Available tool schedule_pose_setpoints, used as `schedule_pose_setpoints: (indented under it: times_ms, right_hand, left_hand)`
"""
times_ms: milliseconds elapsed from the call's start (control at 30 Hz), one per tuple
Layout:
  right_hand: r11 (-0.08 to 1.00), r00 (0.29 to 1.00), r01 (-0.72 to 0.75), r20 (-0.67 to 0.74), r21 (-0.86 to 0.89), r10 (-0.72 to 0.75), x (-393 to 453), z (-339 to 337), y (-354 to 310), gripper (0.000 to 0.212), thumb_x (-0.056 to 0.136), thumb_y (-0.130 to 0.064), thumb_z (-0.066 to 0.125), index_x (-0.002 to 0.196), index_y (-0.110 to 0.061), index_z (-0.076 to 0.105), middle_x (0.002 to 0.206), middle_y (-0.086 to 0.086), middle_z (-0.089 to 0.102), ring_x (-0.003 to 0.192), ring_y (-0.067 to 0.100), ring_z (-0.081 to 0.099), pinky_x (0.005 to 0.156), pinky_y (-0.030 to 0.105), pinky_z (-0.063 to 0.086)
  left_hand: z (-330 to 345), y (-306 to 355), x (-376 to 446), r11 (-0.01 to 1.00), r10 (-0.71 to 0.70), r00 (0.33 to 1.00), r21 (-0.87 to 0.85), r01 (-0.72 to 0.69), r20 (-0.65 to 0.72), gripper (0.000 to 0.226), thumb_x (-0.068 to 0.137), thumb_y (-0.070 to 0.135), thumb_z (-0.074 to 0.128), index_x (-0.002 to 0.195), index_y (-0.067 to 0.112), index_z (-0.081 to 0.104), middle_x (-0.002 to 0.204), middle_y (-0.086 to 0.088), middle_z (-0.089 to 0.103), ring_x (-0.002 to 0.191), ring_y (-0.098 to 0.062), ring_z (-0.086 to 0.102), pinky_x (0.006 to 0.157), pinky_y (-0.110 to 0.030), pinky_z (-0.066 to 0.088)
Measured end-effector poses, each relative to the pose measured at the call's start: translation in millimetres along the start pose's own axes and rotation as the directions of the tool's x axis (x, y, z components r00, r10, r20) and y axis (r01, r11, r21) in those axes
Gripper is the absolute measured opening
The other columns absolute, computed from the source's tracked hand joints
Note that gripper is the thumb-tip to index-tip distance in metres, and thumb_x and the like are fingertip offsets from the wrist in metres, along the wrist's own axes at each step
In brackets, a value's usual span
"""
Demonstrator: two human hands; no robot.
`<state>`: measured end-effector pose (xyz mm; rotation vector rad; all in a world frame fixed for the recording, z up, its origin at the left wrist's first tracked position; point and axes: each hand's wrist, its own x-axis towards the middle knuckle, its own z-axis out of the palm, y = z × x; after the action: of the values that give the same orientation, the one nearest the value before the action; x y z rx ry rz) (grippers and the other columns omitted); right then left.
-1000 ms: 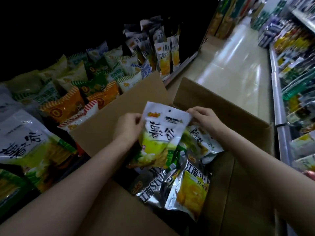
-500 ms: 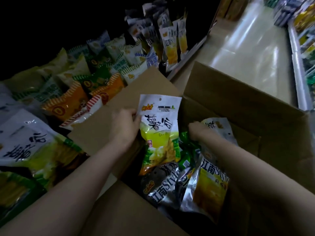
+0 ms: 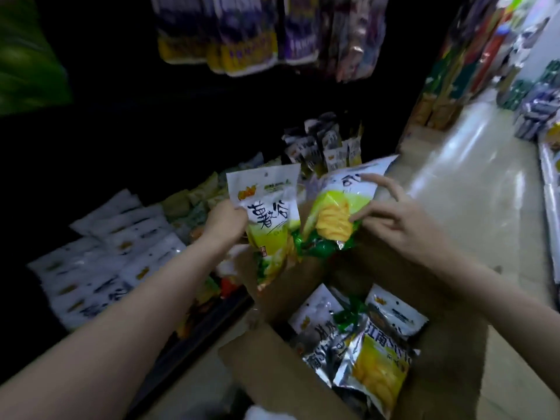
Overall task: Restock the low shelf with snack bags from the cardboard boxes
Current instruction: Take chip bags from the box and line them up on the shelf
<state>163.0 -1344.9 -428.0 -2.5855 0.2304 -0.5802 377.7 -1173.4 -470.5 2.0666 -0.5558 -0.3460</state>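
My left hand (image 3: 225,221) grips a white and green snack bag (image 3: 268,219) by its left edge, upright above the box's far flap. Beside it, my right hand (image 3: 397,222) holds a second bag (image 3: 336,207) of the same kind, thumb on its lower edge and fingers spread over its right side. Below them the open cardboard box (image 3: 272,368) holds several more bags, silver and yellow ones (image 3: 372,365) on top. The low shelf (image 3: 121,237) at the left carries rows of white bags lying flat.
Purple and yellow bags (image 3: 242,43) hang blurred on the dark shelf above. More small bags (image 3: 327,147) stand at the shelf's far end. The shiny aisle floor (image 3: 472,189) runs off to the right, with stocked racks (image 3: 542,110) along its far side.
Both hands have risen out of the box toward the shelf. My right hand, which was reaching down among the bags, now holds a second bag. The view has swung up and left.
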Motion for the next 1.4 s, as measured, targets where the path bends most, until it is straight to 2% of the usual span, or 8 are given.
schedule_pose_setpoints:
  times_ms: [67,200,367,667,933,1067,1200,1400]
  right_hand:
    - [0.994,0.999,0.036,-0.031,0.1,-0.033,6,-2,-35,0.021,0.087,0.005,0.056,0.088,-0.011,0.071,0.146,0.001,0.029,0.055,-0.007,0.05,0.062,0.004,0.038]
    - [0.945,0.997,-0.066,0.052,0.32,0.052,29,45,-84,0.023,0.084,-0.024,0.047,0.081,-0.027,0.069,0.145,-0.01,0.033,0.12,0.003,0.043,0.087,0.012,0.038]
    - [0.855,0.924,-0.344,0.299,0.388,0.237,65,152,-130,0.039,0.066,-0.061,0.066,0.091,-0.033,0.056,0.137,0.008,0.039,0.126,0.026,0.043,0.103,0.038,0.038]
    - [0.582,0.711,-0.662,0.642,0.473,0.288,81,337,-190,0.092,0.072,-0.013,0.08,0.145,-0.023,0.024,0.15,0.002,0.03,0.133,0.025,0.035,0.106,0.036,0.034]
    - [0.758,0.784,-0.537,0.55,0.37,0.287,75,448,-143,0.096,0.075,-0.008,0.076,0.148,-0.025,0.015,0.154,0.0,0.016,0.14,0.024,0.022,0.107,0.034,0.031]
    - [0.967,0.868,-0.225,0.428,-0.116,0.253,73,477,-135,0.078,0.089,-0.014,0.06,0.148,-0.025,0.011,0.15,0.013,0.007,0.135,0.037,0.021,0.104,0.047,0.037]
    - [0.971,0.756,-0.159,0.611,-0.176,0.235,50,491,-147,0.094,0.083,-0.042,0.065,0.149,-0.031,-0.001,0.155,0.01,-0.007,0.139,0.039,0.013,0.106,0.046,0.034]
    - [0.934,0.758,-0.129,0.574,-0.333,0.31,47,500,-144,0.098,0.084,-0.047,0.063,0.148,-0.027,-0.008,0.153,0.015,-0.011,0.132,0.042,0.021,0.092,0.04,0.046]
  left_hand:
    - [-32,-7,-17,0.991,-0.081,0.995,-0.108,0.075,-0.05,0.017,0.094,0.008,0.04,0.082,0.001,0.05,0.075,-0.023,0.053,0.073,-0.034,0.057,0.064,-0.032,0.043]
    - [-82,-27,-56,0.894,-0.243,0.97,-0.39,0.223,-0.001,0.015,0.099,0.005,0.039,0.104,0.0,0.052,0.09,-0.02,0.061,0.077,-0.031,0.063,0.061,-0.036,0.055]
    - [-147,-77,-101,0.79,-0.35,0.934,-0.558,0.256,-0.068,0.012,0.1,0.008,0.041,0.101,0.007,0.052,0.087,-0.009,0.059,0.075,-0.023,0.061,0.058,-0.029,0.051]
    - [-212,-218,-123,0.825,-0.5,0.801,-0.463,0.324,-0.33,0.021,0.099,0.012,0.043,0.118,0.017,0.051,0.095,-0.004,0.059,0.084,-0.022,0.057,0.06,-0.028,0.045]
    - [-222,-331,-100,0.835,-0.547,0.663,-0.285,0.47,-0.51,0.013,0.1,0.013,0.037,0.1,0.019,0.049,0.083,-0.005,0.054,0.073,-0.023,0.05,0.069,-0.033,0.043]
    - [-222,-351,-86,0.835,-0.54,0.647,-0.24,0.496,-0.539,0.031,0.1,0.017,0.038,0.129,0.008,0.049,0.113,-0.012,0.058,0.106,-0.033,0.054,0.084,-0.033,0.045]
    - [-218,-368,-84,0.82,-0.564,0.631,-0.271,0.505,-0.533,0.031,0.1,0.016,0.037,0.127,0.005,0.049,0.112,-0.01,0.057,0.102,-0.03,0.054,0.075,-0.029,0.039]
    - [-212,-387,-88,0.813,-0.582,0.639,-0.326,0.483,-0.504,0.029,0.098,0.012,0.042,0.121,-0.001,0.052,0.114,-0.019,0.059,0.105,-0.034,0.055,0.085,-0.036,0.047]
